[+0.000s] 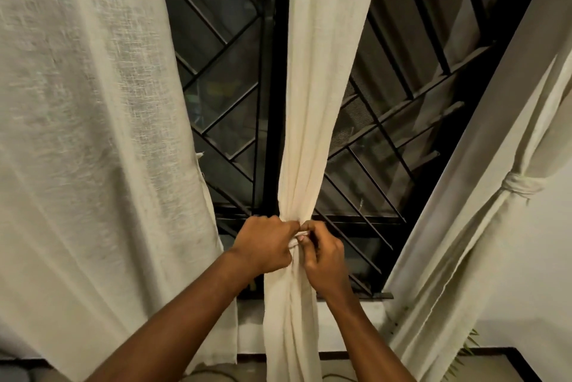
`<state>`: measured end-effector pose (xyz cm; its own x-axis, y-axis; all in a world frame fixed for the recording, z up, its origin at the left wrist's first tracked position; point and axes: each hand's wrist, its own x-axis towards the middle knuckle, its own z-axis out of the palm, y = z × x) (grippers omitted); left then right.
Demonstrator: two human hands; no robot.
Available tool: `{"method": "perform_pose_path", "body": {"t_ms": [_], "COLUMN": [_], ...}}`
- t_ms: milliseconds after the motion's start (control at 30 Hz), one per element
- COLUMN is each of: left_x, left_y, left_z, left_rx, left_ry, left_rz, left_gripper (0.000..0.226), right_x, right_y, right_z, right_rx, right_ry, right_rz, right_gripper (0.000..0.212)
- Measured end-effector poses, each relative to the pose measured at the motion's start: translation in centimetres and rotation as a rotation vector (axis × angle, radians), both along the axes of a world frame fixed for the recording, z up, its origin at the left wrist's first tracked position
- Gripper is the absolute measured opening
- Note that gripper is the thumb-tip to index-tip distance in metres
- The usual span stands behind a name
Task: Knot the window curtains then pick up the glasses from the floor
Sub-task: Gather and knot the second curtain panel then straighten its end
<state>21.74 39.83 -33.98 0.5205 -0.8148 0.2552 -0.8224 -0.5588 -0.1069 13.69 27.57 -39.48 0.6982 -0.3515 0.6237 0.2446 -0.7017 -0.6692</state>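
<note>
Middle curtain: cream, coarse weave, hangs in front of the dark window grille, gathered into a narrow bunch at hand height and widening again below. Left hand closed in a fist around the bunch. Right hand pinches a fold of the same cloth, fingertips touching the left hand. Knot itself hidden, possibly under the fingers. Right curtain already tied with a wrapped band. Left curtain hangs loose

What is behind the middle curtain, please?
Behind the middle curtain stand a black window frame post and a diagonal metal grille. Whatever lies directly behind the cloth is hidden.
</note>
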Motion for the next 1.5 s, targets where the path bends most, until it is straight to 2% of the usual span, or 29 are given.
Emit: {"method": "perform_pose_path", "body": {"t_ms": [200,233,300,367,433,567,633,700,800,867,1000,1133,1333,1400,1500], "left_x": [0.6,0.5,0.1,-0.5,-1.0,-1.2,-0.8,-0.5,-0.3,0.1,0.7,1.3,0.4,-0.3,-1.1], "left_y": [0.1,0.6,1.7,2.7,3.0,2.3,1.6,1.0,0.2,-0.1,-0.4,-0.3,0.2,0.3,0.3], "left_z": [1.9,1.6,0.5,-0.8,-2.4,-7.1,-9.3,-10.8,-12.7,-13.6,-14.1,-15.1,-20.0,-22.0,-23.9], "left_rx": [0.016,-0.050,-0.320,-0.628,-0.794,-0.838,-0.832,-0.804,-0.764,-0.760,-0.694,-0.712,-0.806,-0.811,-0.824], "left_ry": [0.211,0.197,0.175,0.250,0.362,0.655,0.849,0.931,0.924,0.889,0.794,0.751,0.733,0.666,0.573], "left_rz": [-0.010,-0.025,-0.054,-0.031,0.039,0.114,0.103,0.070,0.101,0.177,0.260,0.225,0.222,0.239,0.208], "left_gripper": [0.034,0.033,0.029,0.029,0.033,0.051,0.068,0.081,0.084,0.078,0.052,0.043,0.067,0.073,0.069], "right_x": [-0.1,-0.2,-0.2,0.0,0.3,1.3,1.5,1.7,2.1,2.1,1.6,1.2,0.7,0.9,1.8], "right_y": [-0.1,-0.4,-0.9,-1.5,-1.8,-2.0,-1.8,-1.4,-0.9,-0.5,-0.2,-0.6,0.4,0.5,-0.2], "right_z": [1.1,1.2,1.3,1.5,2.2,2.8,2.5,2.1,0.9,-0.6,-3.7,-7.0,-12.5,-14.2,-15.6], "right_rx": [0.007,0.001,-0.035,-0.091,-0.117,0.035,0.170,0.310,0.390,0.424,0.497,0.435,0.120,0.120,0.172], "right_ry": [0.006,0.003,0.016,0.044,0.088,0.183,0.160,0.116,0.110,0.140,0.252,0.307,0.310,0.335,0.307], "right_rz": [0.057,0.059,0.033,-0.010,-0.020,0.077,0.119,0.138,0.111,0.062,-0.051,-0.121,-0.256,-0.241,-0.264], "right_gripper": [0.018,0.018,0.015,0.008,0.003,0.011,0.025,0.042,0.058,0.060,0.052,0.044,0.008,0.017,0.036]}}
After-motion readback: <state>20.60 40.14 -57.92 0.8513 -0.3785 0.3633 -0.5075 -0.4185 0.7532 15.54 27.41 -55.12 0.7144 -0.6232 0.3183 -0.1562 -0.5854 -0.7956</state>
